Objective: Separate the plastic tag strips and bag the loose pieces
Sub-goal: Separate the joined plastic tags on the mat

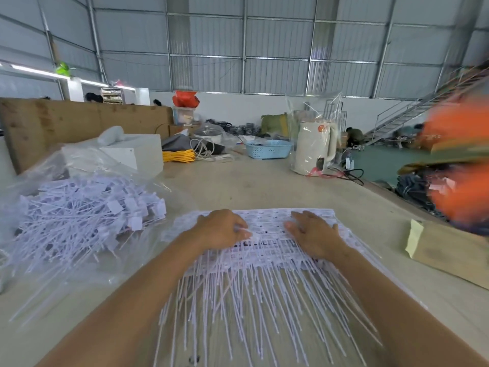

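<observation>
White tag strips [264, 250] under my hands, white loose pieces [87, 213] in clear bag [66, 165]. Desk [264, 186] beige. Yellow cable coil [178, 156], light-blue basket [268, 149], cream kettle [315, 147], orange bag [185, 98].

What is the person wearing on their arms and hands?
Nothing that shows: the left hand and right hand are bare, with no gloves, rings or watch visible, and both forearms are uncovered down to the picture's edge. No sleeve comes into view.

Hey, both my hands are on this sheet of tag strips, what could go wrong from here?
1. The strips have long thin tails fanned toward you; pulling hard with the left hand and right hand may tangle or snap them.
2. The bag lies flat and heaped at your left, so loose pieces could slide out onto the table.
</observation>
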